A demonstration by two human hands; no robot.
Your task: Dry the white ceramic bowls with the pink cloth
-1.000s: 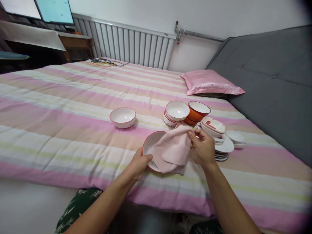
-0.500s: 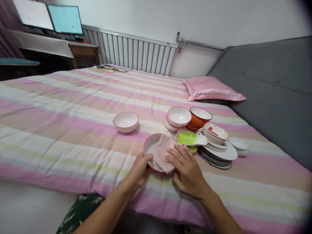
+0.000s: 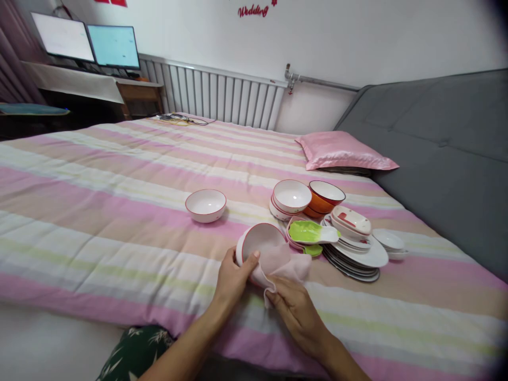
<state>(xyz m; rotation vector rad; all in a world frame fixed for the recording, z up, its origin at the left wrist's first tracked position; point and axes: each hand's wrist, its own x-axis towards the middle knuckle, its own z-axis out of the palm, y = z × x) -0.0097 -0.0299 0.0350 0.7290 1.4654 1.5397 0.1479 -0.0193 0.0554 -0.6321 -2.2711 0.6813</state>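
A white bowl with a red rim (image 3: pixel 260 239) is tilted toward me at the bed's near side. My left hand (image 3: pixel 234 278) grips its left edge, thumb over the rim. A pale pink cloth (image 3: pixel 288 263) drapes over the bowl's near right side. My right hand (image 3: pixel 296 307) pinches the cloth against the near rim, its fingers partly hidden under the fabric. Just right of the bowl lie a green leaf-shaped spoon (image 3: pixel 305 231) and pink dishes beneath it. Another red-rimmed bowl (image 3: pixel 206 205) sits apart to the left.
Behind the spoon stand stacked white bowls (image 3: pixel 291 197) and orange bowls (image 3: pixel 326 197). To the right are a pile of plates (image 3: pixel 373 254), rectangular dishes (image 3: pixel 352 219) and small white dishes (image 3: pixel 389 241). A pink pillow (image 3: pixel 345 151) lies by the grey headboard (image 3: pixel 436 127).
The bowl has been tipped up toward me. My right hand has moved from pressing the cloth inside the bowl to the near rim, folding the cloth over it. The view has tilted up slightly.
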